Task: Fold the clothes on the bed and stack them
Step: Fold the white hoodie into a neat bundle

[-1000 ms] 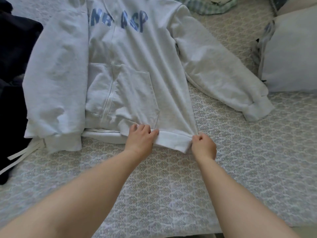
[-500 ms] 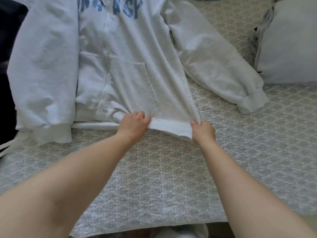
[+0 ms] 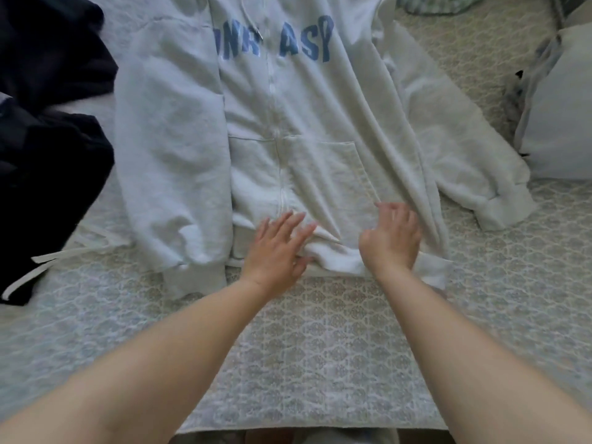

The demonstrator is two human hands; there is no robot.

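While both of my hands sit at the near hem of the pale hoodie [image 3: 307,129], nothing is gripped. My left hand [image 3: 277,248] lies flat on the hem with fingers [image 3: 288,224] straight and spread, just right of the zip. My right hand [image 3: 392,240] hovers or rests over the pocket area, fingers loosely curled and holding nothing that I can see.

The hoodie lies face up on the patterned bedspread [image 3: 320,341], its long axis running away from me, hem near and lettering far. One sleeve lies alongside the body on the left; the other splays out to the right, toward the pillow [image 3: 557,123]. My right hand is nearer that stray sleeve, so I judge it should bring it in. Dark clothes [image 3: 48,129] wait at the left.
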